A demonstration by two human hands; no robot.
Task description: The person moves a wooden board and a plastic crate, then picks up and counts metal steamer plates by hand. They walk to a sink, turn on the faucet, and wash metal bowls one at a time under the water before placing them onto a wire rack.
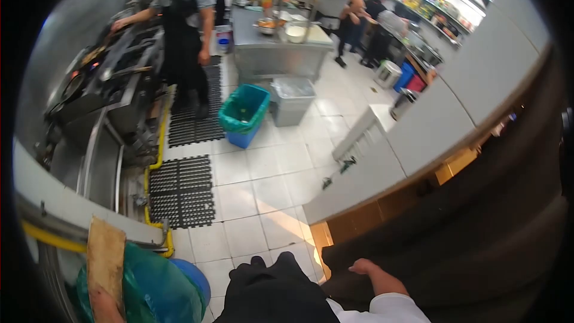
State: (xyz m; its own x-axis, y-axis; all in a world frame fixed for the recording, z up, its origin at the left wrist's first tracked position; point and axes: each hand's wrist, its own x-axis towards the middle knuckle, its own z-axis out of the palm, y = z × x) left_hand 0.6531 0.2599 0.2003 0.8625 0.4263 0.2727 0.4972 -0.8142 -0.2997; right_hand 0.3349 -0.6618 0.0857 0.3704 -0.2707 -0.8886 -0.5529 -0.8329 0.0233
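At the lower left, my left hand is closed on the lower end of a worn wooden board, held upright. Right beside the board is a bin with a green liner and a blue rim. My right hand hangs at the lower right, in front of a dark brown cloth. Its fingers look curled, but whether anything is in them is too small to make out.
A person in a dark apron works at the stove on the left. Ahead stand a blue bin with green liner, a grey bin and a steel counter. Black mats lie on the tiles. Several people work farther back.
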